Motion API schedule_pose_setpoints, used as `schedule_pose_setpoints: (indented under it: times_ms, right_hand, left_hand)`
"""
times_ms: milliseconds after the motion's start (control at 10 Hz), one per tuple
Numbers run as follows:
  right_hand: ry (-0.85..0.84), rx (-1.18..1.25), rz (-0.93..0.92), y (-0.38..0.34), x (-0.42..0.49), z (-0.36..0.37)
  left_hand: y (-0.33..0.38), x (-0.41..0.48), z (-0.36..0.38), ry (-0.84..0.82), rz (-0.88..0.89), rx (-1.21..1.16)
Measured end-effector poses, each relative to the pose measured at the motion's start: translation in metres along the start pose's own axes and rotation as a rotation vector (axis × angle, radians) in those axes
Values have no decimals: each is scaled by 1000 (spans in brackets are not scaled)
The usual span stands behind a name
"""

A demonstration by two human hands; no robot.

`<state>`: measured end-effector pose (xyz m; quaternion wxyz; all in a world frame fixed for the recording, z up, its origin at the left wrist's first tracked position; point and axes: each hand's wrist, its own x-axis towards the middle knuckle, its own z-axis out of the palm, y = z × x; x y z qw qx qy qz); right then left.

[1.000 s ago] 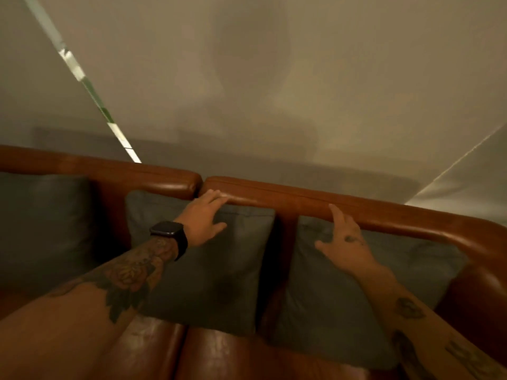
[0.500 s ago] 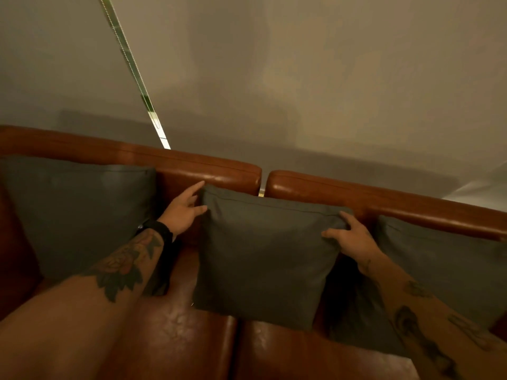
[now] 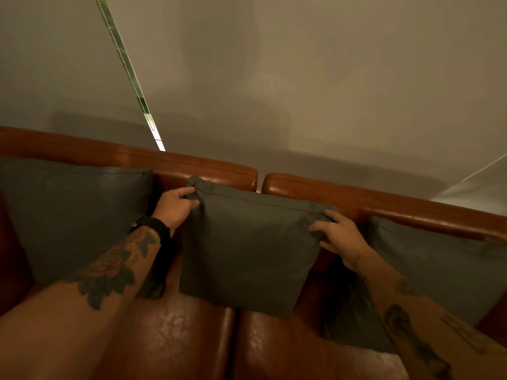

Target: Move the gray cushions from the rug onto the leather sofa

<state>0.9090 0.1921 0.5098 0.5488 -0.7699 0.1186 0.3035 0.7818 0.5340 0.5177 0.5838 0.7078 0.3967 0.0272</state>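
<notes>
Three gray cushions stand upright against the backrest of the brown leather sofa (image 3: 175, 333). The middle cushion (image 3: 247, 250) leans where the two backrest sections meet. My left hand (image 3: 175, 205) pinches its top left corner. Its top right corner is gripped by my right hand (image 3: 338, 237). The left cushion (image 3: 71, 215) rests at the sofa's left end, and the right cushion (image 3: 439, 272) sits partly behind my right forearm. No rug is in view.
Pale roller blinds (image 3: 274, 78) hang behind the sofa, with a narrow bright gap (image 3: 129, 69) between two of them. The sofa seat shows cracked, shiny leather in front of the cushions.
Both hands went from resting flat on two cushions to closing on the middle cushion's top corners. The view has shifted so this cushion sits in the centre.
</notes>
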Motion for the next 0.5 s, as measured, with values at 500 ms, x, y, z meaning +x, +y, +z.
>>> schedule_pose_setpoints:
  times_ms: [500]
  right_hand:
    - [-54,-702,-135,-25,-12,-7]
  left_hand:
    - [28,-12,-13,-160,250,813]
